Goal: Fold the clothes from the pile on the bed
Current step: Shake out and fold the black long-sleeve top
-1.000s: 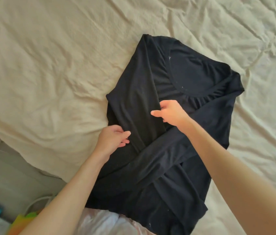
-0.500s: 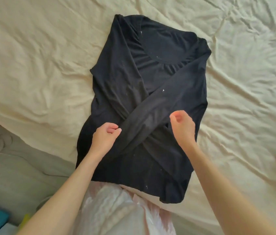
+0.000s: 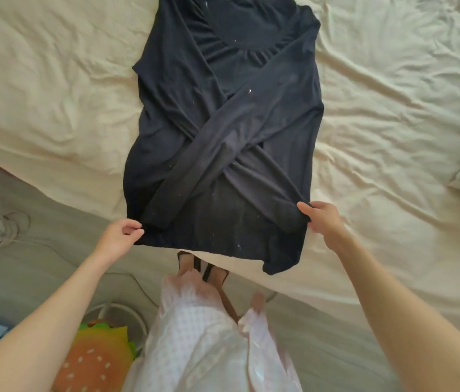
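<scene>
Both hands are working at the near end of a dark long-sleeved top (image 3: 223,123) in the head camera's view, the only one. The left hand (image 3: 118,236) is pinching the hem corner between thumb and fingertips, and the right hand (image 3: 323,222) is gripping the opposite hem corner, fingers curled round the cloth.

The top is lying flat on a cream bedsheet (image 3: 392,123), neckline pointing away from the person, hem hanging slightly over the mattress edge. Its two sleeves are crossing over the chest in an X. No clothes pile is showing here.

Below the bed edge, a pale dress (image 3: 209,349) and sandalled feet (image 3: 203,270) are showing, with a bright striped bag (image 3: 96,355) on the floor at left.

Judging by the grip, the hem is about to be carried up toward the neckline. The crossed sleeves are lying loose, so a quick lift could drag them askew, and the thin fabric could slip from the light left-hand pinch, leaving a crooked fold.
</scene>
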Demonstrator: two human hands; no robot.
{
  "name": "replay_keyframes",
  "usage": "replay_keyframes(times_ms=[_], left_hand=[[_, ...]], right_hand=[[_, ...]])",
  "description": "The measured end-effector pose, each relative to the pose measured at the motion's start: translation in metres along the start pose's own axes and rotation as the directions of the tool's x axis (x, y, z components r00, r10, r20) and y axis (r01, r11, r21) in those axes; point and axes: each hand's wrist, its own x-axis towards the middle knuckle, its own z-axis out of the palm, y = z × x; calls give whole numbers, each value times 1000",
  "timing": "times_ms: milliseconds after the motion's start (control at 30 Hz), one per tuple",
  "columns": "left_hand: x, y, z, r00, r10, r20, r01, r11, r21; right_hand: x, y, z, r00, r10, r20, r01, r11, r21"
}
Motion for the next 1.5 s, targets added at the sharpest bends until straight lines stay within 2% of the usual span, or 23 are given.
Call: replay_keyframes(times_ms=[67, 167, 267, 400, 467, 533, 567, 633, 700, 733, 833, 900, 1000, 1067, 1133, 1233, 1367, 1500], left_hand=[[0, -8, 0, 999, -18, -47, 15, 998, -62], [10, -10, -2, 992, -43, -116, 24, 987, -156], [22, -12, -2, 995, -33, -91, 16, 983, -181], [27, -14, 5, 999, -21, 34, 27, 980, -197], [24, -17, 10, 993, -36, 115, 56, 982, -179], [18, -24, 14, 988, -57, 141, 81, 982, -170], [14, -30, 15, 989, -55, 137, 79, 982, -173], [3, -43, 14, 996, -23, 89, 40, 980, -197], [-9, -56, 6, 1000, 5, -14, -9, 957, -290], [-15, -61, 1, 999, 6, -51, -24, 934, -357], [-31, -66, -11, 998, -15, -59, -19, 850, -526], [-38, -68, -15, 998, -33, -59, -3, 848, -531], [-41, -76, -17, 996, -80, -40, 50, 867, -496], [-38, -81, -19, 994, -106, -11, 89, 888, -451], [-32, -85, -23, 991, -126, 39, 131, 908, -398], [-25, -85, -29, 982, -159, 105, 186, 918, -350], [-36, -83, -37, 962, -215, 167, 267, 870, -415], [-62, -80, -41, 940, -283, 193, 341, 816, -466]], right_hand=[[-10, 17, 0, 999, 3, -55, 4, 991, 130], [-23, 46, 10, 977, -66, -204, 83, 994, 77], [-42, 81, 36, 962, -78, -261, 89, 996, 32], [-56, 108, 66, 976, 21, -218, 28, 975, 219], [-54, 110, 71, 979, 137, -151, -70, 921, 383], [-52, 110, 70, 965, 254, -72, -163, 789, 593], [-52, 111, 68, 958, 279, -59, -167, 718, 676], [-54, 113, 62, 955, 279, -100, -112, 653, 749], [-60, 112, 58, 955, 251, -160, -55, 677, 734], [-62, 111, 56, 950, 242, -196, -41, 722, 690], [-69, 112, 57, 930, 157, -332, -18, 922, 386], [-73, 115, 59, 924, 123, -362, -16, 959, 284], [-78, 119, 64, 931, 153, -330, -59, 959, 278], [-83, 124, 65, 949, 126, -289, -30, 949, 313], [-90, 130, 64, 976, 63, -207, 7, 947, 322], [-99, 138, 63, 994, 100, -33, -82, 934, 349], [-116, 140, 56, 971, 225, 79, -230, 802, 552], [-140, 136, 48, 951, 250, 183, -305, 646, 700]])
